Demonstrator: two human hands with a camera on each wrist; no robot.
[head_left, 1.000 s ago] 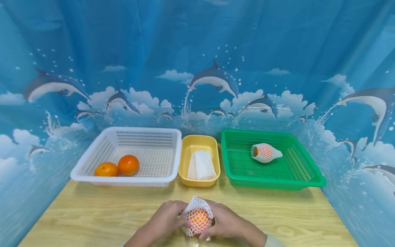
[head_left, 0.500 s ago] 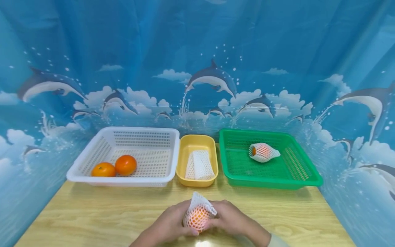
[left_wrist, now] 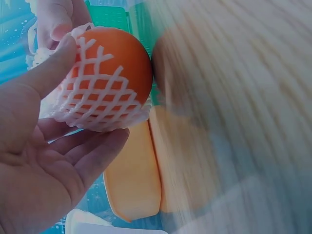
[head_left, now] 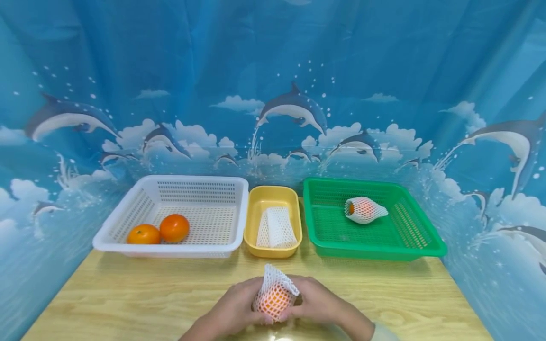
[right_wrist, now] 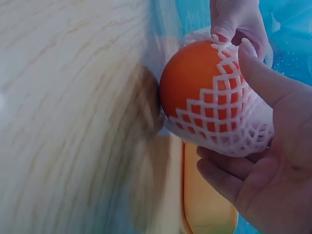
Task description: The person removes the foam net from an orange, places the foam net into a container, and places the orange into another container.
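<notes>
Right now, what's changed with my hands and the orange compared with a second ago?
The thumb of your left hand slid nearer you, that of your right hand farther away. The net's loose end reaches slightly higher in the head view. Both hands kept hold of the orange. White basket, yellow tray and green basket stayed put.

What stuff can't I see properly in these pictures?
Head view: some finger ends of the left hand and right hand, behind the netted fruit they hold.
Head view: the bottom of the leftmost bare fruit, behind the near wall of the white basket.
Head view: how many pieces of white netting lie in the yellow tray; layers overlap.
Head view: the rest of the sleeve, cut off by the bottom edge.
</notes>
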